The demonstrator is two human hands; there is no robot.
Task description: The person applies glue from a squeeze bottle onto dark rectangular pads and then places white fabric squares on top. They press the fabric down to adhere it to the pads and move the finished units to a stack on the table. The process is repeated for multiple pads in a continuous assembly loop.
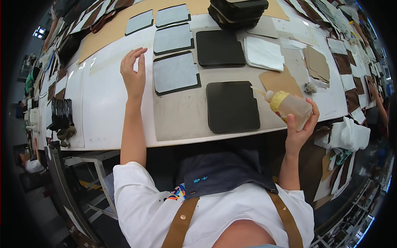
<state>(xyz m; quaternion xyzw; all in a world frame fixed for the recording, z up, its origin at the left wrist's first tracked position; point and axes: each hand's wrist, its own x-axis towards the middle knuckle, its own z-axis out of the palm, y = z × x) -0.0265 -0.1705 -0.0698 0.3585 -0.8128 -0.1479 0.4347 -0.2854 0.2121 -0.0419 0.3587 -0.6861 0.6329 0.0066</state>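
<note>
My right hand [302, 120] is wrapped round a clear squeeze bottle [295, 108] with a yellow band and a thin nozzle. The bottle is tilted, its nozzle pointing left at the upper right corner of a dark, notched panel [232, 108] near the table's front edge. Holding nothing, my left hand [134, 68] hovers over the white tabletop with fingers apart, left of several dark panels [177, 73] topped with light grey sheets. Another bare dark panel [220, 48] lies behind the front one.
A stack of dark pieces [237, 14] stands at the back. White sheets [264, 53] and brown card pieces [317, 64] lie to the right, near a small grey clump [310, 87]. A bundle of black pieces [61, 115] sits at the left edge. Other people work at both sides.
</note>
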